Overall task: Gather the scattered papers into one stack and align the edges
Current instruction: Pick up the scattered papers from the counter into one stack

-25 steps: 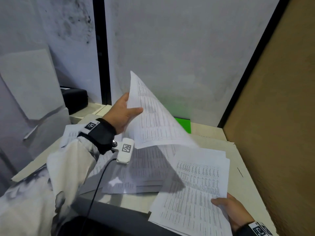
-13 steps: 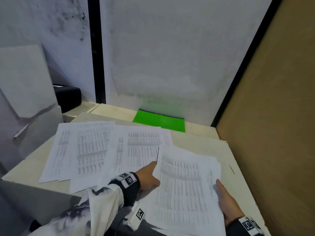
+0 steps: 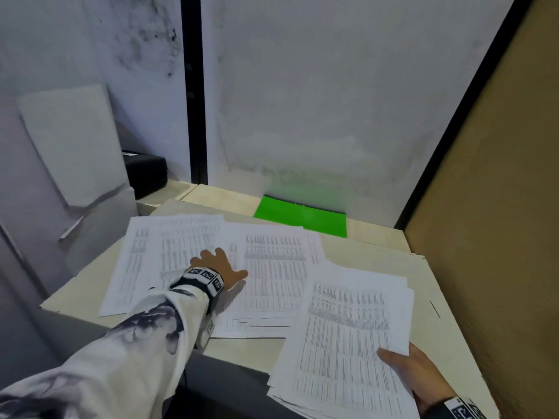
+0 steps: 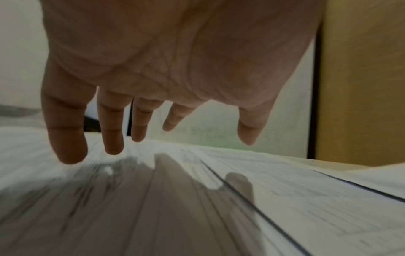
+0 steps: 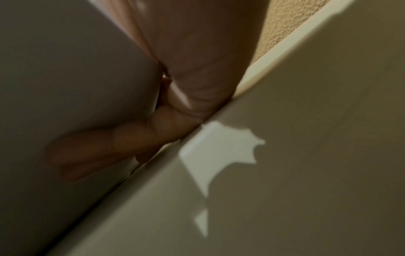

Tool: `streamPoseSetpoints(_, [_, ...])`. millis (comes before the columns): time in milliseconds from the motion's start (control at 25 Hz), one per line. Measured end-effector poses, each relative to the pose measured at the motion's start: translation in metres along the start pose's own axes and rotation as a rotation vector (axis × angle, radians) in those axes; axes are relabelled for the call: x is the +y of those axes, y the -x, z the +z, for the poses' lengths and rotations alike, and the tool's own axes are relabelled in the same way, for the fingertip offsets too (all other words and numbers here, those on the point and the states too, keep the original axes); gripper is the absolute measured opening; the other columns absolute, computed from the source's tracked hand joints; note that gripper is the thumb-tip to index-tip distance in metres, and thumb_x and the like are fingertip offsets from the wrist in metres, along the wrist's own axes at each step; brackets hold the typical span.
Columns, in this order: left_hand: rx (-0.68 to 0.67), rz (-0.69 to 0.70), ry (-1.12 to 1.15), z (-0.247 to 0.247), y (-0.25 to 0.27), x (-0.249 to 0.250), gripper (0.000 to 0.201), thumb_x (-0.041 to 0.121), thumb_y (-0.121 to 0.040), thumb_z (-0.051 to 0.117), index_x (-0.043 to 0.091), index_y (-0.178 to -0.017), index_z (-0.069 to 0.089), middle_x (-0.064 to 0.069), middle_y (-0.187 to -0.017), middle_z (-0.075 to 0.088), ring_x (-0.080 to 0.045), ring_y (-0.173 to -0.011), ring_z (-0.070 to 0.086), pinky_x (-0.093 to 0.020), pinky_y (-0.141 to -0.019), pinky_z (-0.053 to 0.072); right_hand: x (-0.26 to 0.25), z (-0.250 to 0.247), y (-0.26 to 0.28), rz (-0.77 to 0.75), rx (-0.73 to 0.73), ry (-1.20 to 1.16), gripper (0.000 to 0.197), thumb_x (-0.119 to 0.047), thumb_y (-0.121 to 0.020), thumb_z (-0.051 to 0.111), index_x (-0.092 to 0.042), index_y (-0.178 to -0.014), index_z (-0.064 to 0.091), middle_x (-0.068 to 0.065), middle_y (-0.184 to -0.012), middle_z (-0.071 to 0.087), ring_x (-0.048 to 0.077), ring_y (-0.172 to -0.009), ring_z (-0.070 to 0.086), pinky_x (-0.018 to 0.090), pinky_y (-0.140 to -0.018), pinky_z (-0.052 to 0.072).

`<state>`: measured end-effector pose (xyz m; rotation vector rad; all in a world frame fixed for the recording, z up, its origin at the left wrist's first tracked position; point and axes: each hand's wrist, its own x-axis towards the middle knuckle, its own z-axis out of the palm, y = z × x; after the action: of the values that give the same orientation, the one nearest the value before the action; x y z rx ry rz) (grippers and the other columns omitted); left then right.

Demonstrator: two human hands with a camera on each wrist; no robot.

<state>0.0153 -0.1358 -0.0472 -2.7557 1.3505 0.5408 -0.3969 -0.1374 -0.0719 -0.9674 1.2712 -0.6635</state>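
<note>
**Papers still split between a held stack and a loose spread**

The left hand (image 3: pixel 222 267) is reaching out over the loose sheets (image 3: pixel 272 267) that are lying fanned across the middle of the head view. In the left wrist view its fingers (image 4: pixel 65 138) are hanging straight and spread, casting a shadow on the print below; whether the fingertips are touching the paper I cannot tell, as that view is blurred. This hand is holding nothing.

The right hand (image 3: pixel 420 376) is sitting at the lower right of the frame, clamped on the gathered stack (image 3: pixel 348 343): its thumb is lying on the top sheet near the right edge, and in the right wrist view the fingers (image 5: pixel 122 143) are curling under the stack's underside. The stack is lying at a slight angle, its lower end hanging past the near edge of the table (image 3: pixel 393 258), and its sheets are showing uneven edges at the bottom and the upper right corner.

The loose sheets are overlapping one another, running from the left centre of the frame to the stack, whose upper left corner is covering part of them. A green sheet (image 3: pixel 302 216) is lying flat at the back of the table, against the wall. A black case (image 3: pixel 148 173) is sitting in the left centre, behind the spread.
</note>
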Motion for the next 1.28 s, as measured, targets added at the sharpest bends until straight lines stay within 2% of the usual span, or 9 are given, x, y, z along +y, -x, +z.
streamPoseSetpoints(160, [-0.039,0.003,0.007,0.022,0.001,-0.001,0.135,0.085,-0.062,0.059,0.018,-0.160,-0.006,-0.021,-0.162,0.016,-0.046,-0.146,0.021,-0.057,-0.112,0.032,-0.007,0.007,0.006,-0.023,0.005,-0.041,0.031,0.012,-0.094,0.053,0.004,-0.124,0.055,0.021,-0.120,0.063,0.022,-0.086,0.061,0.017,-0.043,0.053])
streamPoseSetpoints(280, [-0.017,0.018,0.041,0.026,0.001,0.009,0.141,0.076,-0.055,0.071,0.023,-0.160,-0.008,-0.021,-0.160,0.016,-0.047,-0.142,0.028,-0.056,-0.106,0.042,-0.004,0.007,0.000,-0.001,-0.024,-0.094,0.038,0.018,-0.093,0.049,0.008,-0.130,0.052,0.022,-0.119,0.061,0.025,-0.088,0.061,0.023,-0.054,0.058])
streamPoseSetpoints(400, [-0.071,-0.008,0.241,0.017,0.000,0.016,0.138,0.048,-0.061,0.083,0.027,-0.159,-0.012,-0.021,-0.158,0.023,-0.042,-0.127,0.052,-0.043,-0.085,0.058,0.005,0.000,-0.013,0.033,-0.029,-0.134,0.047,0.019,-0.092,0.049,0.013,-0.138,0.048,0.026,-0.129,0.062,0.031,-0.096,0.064,0.032,-0.070,0.057])
streamPoseSetpoints(600, [-0.058,-0.012,0.520,0.012,0.004,0.022,0.109,0.027,-0.074,0.078,0.011,-0.158,0.011,-0.013,-0.135,0.055,-0.025,-0.090,0.062,-0.030,-0.057,0.053,0.005,-0.003,-0.018,0.047,-0.049,-0.193,0.046,0.020,-0.092,0.049,0.012,-0.137,0.048,0.028,-0.135,0.059,0.031,-0.097,0.063,0.024,-0.052,0.060])
streamPoseSetpoints(720, [-0.004,0.112,0.585,0.010,0.006,0.026,0.094,0.019,-0.075,0.078,0.018,-0.151,0.023,-0.011,-0.111,0.064,-0.027,-0.087,0.062,-0.038,-0.074,0.060,0.009,-0.006,-0.023,0.046,-0.039,-0.200,0.049,0.020,-0.091,0.049,0.012,-0.140,0.046,0.029,-0.137,0.058,0.033,-0.100,0.063,0.024,-0.055,0.061])
streamPoseSetpoints(840, [0.018,0.233,0.660,0.014,0.012,0.028,0.090,0.009,-0.078,0.070,0.034,-0.151,0.022,-0.005,-0.104,0.061,-0.027,-0.085,0.062,-0.032,-0.065,0.053,0.010,-0.008,-0.027,0.066,-0.056,-0.207,0.049,0.020,-0.091,0.049,0.012,-0.139,0.047,0.027,-0.133,0.060,0.032,-0.100,0.063,0.026,-0.056,0.062])
streamPoseSetpoints(1000, [-0.004,0.304,0.817,0.005,0.024,0.025,0.095,0.000,-0.080,0.064,0.045,-0.152,0.023,0.001,-0.117,0.058,-0.029,-0.105,0.060,-0.031,-0.075,0.051,0.011,-0.009,-0.031,0.051,-0.070,-0.175,0.055,0.020,-0.088,0.056,0.010,-0.141,0.046,0.027,-0.134,0.061,0.038,-0.113,0.062,0.036,-0.070,0.058])
streamPoseSetpoints(1160, [0.084,0.435,0.769,-0.048,0.027,0.016,0.105,-0.009,-0.078,0.060,0.056,-0.151,0.020,0.000,-0.142,0.056,-0.029,-0.122,0.056,-0.038,-0.086,0.048,0.013,-0.006,-0.027,0.048,-0.051,-0.160,0.090,0.002,-0.053,0.093,0.006,-0.133,0.053,0.026,-0.125,0.066,0.042,-0.118,0.060,0.038,-0.072,0.061])
streamPoseSetpoints(1280, [0.191,0.539,0.808,-0.101,0.043,0.008,0.106,-0.006,-0.078,0.065,0.057,-0.151,0.020,0.001,-0.137,0.060,-0.025,-0.116,0.064,-0.044,-0.092,0.057,0.011,-0.007,-0.025,0.035,-0.054,-0.212,0.053,0.014,-0.084,0.066,0.009,-0.135,0.051,0.019,-0.113,0.068,0.035,-0.100,0.064,0.035,-0.066,0.060])
